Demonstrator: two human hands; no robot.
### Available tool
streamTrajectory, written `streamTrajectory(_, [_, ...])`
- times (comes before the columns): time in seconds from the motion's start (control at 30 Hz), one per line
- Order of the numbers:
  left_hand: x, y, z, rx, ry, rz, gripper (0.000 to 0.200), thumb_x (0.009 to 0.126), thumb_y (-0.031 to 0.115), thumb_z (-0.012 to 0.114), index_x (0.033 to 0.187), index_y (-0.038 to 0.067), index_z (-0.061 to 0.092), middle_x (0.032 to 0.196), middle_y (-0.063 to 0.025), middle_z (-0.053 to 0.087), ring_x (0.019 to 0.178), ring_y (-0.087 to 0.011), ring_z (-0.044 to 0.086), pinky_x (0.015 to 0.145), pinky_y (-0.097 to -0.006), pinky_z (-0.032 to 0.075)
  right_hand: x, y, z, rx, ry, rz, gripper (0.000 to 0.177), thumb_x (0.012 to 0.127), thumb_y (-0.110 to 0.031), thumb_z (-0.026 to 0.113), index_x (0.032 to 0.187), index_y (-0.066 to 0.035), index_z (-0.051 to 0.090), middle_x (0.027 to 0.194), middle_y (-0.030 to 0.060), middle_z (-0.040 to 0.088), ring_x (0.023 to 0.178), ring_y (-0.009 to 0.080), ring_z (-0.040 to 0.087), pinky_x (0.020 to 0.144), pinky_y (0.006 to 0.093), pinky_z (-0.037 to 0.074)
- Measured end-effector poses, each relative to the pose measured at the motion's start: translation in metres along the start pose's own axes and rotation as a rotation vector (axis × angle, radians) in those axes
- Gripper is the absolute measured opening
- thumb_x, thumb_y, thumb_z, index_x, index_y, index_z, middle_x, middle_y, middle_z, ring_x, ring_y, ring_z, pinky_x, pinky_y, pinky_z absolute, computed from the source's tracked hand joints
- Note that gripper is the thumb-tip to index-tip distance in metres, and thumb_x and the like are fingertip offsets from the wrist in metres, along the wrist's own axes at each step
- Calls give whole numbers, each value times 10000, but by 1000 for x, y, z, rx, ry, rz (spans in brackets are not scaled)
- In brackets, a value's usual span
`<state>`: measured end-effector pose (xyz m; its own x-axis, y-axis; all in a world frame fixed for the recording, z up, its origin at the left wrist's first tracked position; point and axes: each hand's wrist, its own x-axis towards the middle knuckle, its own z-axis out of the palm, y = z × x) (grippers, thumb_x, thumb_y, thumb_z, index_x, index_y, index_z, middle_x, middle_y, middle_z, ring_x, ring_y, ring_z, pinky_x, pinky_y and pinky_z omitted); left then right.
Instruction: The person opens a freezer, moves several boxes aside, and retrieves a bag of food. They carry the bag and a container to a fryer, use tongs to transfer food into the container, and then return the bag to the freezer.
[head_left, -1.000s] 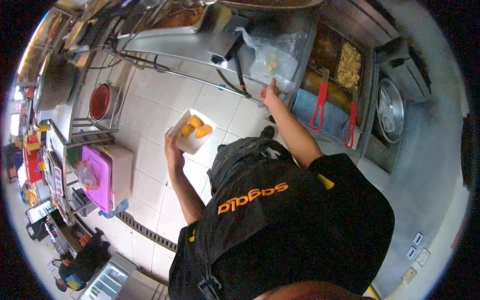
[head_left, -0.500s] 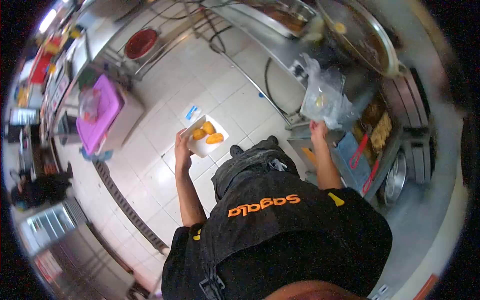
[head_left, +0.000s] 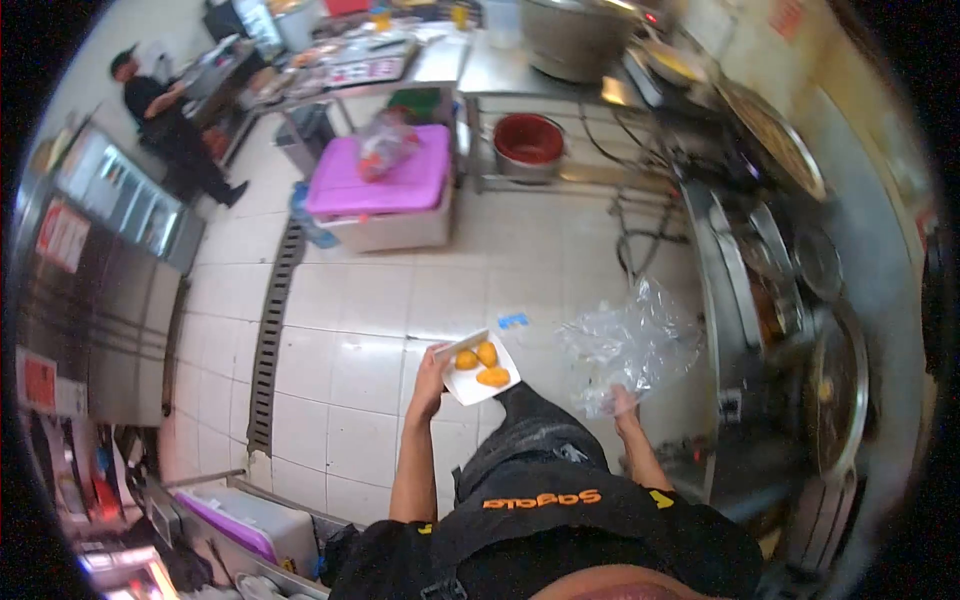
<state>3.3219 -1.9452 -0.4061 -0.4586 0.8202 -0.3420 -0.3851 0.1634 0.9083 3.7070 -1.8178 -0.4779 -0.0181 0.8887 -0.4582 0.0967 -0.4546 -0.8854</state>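
Observation:
In my left hand [head_left: 429, 383] is a small white paper tray [head_left: 466, 390], gripped at its left side with the fingers closed on it. Three golden fried pieces of food [head_left: 492, 376] lie inside the tray. My right hand [head_left: 624, 402] is closed on the lower edge of a clear plastic bag [head_left: 640, 345], which spreads out above the hand, crumpled and see-through. Both hands are held out in front of my body, well apart from each other, over the tiled floor.
A storage box with a purple lid [head_left: 380, 190] stands ahead, a filled plastic bag on top. A red bucket [head_left: 528, 140] sits under the metal table. Along the right runs a cooking counter with pans [head_left: 842, 390]. Another person [head_left: 165, 115] stands far left. A drain grate [head_left: 275, 330] crosses the floor.
My view has swung left, away from the fryer counter. The right hand has carried the plastic bag from over that counter to above the floor. The tray stays in my left hand.

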Motion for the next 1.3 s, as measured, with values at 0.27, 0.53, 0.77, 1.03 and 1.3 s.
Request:
streamTrajectory(0.27, [13, 58, -164, -144, 331, 15, 296, 852, 184, 436, 1133, 94, 461, 942, -67, 549, 726, -126, 574, 534, -259, 480, 101, -76, 229, -350, -273, -183, 285, 803, -237, 496, 671, 13, 534, 551, 105, 535, 415, 186, 528, 390, 298, 441])
streamTrajectory(0.53, [16, 89, -348, -340, 731, 130, 312, 845, 150, 428, 1148, 77, 434, 997, -97, 551, 823, -175, 582, 640, -304, 503, 139, -130, 557, -629, -792, -339, 272, 776, -213, 490, 633, 14, 532, 510, 106, 520, 414, 194, 527, 401, 324, 432])
streamTrajectory(0.77, [53, 78, -504, -521, 927, 104, 317, 855, 151, 420, 1167, 94, 430, 1006, -93, 546, 850, -173, 579, 620, -297, 507, 101, -101, 821, -479, -1059, -480, 232, 800, -200, 528, 739, 17, 582, 614, 99, 562, 511, 218, 578, 459, 334, 476])
streamTrajectory(1.03, [144, 149, -721, -381, 902, 274, 284, 855, 113, 450, 1136, 81, 470, 1036, -75, 550, 909, -168, 555, 783, -285, 457, 66, -80, 1040, -695, -1111, -233, 307, 789, -279, 531, 826, 26, 547, 589, 128, 568, 479, 193, 565, 422, 295, 446])
streamTrajectory(1.3, [272, 286, -877, -399, 688, 250, 291, 855, 118, 437, 1139, 53, 449, 1029, -102, 535, 935, -171, 541, 808, -290, 456, 81, -95, 1200, -605, -955, -58, 260, 789, -252, 549, 689, -14, 579, 529, 84, 539, 446, 162, 535, 402, 291, 397])
